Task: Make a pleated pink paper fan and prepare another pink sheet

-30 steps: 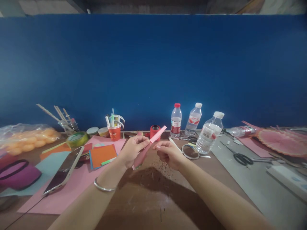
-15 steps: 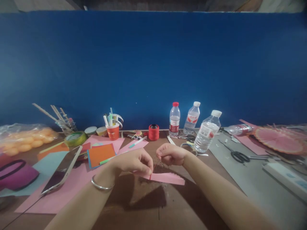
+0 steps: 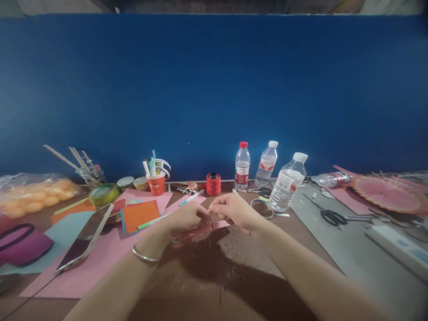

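Over the middle of the table, my left hand [image 3: 191, 219] and my right hand [image 3: 236, 210] meet at the fingertips. The left one is closed on a folded strip of pink paper [image 3: 221, 224], most of which is hidden behind the fingers. A thin red thread [image 3: 212, 225] crosses the strip and runs up toward the pinched fingertips. My right hand is closed in a pinch at the thread, though its end is too fine to see. Behind the hands stands a spool of red thread [image 3: 213, 184].
Bottles [image 3: 288, 183] stand behind my right hand, near a roll of clear tape [image 3: 261, 208]. Scissors [image 3: 333, 217] and a power strip [image 3: 397, 249] lie right. On the left are a phone [image 3: 85, 238], orange paper [image 3: 142, 215], a marker [image 3: 152, 222] and a red cup of pens [image 3: 156, 184].
My right hand has moved left to meet the left hand's fingertips. The pink strip has been raised and turned, so less of it shows. My left hand keeps hold of it.
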Demonstrator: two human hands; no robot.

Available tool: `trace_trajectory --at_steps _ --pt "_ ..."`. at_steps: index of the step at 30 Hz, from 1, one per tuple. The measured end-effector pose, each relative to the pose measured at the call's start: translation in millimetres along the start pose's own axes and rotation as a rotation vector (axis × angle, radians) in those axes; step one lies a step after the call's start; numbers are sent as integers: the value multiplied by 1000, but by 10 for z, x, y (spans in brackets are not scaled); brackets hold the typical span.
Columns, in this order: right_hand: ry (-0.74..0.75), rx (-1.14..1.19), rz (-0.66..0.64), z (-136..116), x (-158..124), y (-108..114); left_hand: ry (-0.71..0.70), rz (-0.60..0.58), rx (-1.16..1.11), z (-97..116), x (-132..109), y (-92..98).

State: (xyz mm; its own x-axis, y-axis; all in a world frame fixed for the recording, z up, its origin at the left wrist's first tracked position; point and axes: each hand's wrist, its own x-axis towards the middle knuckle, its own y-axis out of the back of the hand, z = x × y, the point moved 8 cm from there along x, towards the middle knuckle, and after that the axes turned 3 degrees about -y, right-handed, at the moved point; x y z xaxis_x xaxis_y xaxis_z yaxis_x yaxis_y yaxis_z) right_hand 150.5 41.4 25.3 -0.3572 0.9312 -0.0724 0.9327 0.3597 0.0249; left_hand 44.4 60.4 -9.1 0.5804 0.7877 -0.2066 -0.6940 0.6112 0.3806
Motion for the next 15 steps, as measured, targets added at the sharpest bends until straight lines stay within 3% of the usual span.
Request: trace_trajectory --at_steps 9,12,15 --pt "379 -895 44 -243 -162 -140 -48 270 -358 -56 79 370" --pt "360 -894 70 -176 -77 -97 -64 324 -454 -67 57 422" --pt "191 -608 25 16 84 25 -76 326 -518 -75 42 441"
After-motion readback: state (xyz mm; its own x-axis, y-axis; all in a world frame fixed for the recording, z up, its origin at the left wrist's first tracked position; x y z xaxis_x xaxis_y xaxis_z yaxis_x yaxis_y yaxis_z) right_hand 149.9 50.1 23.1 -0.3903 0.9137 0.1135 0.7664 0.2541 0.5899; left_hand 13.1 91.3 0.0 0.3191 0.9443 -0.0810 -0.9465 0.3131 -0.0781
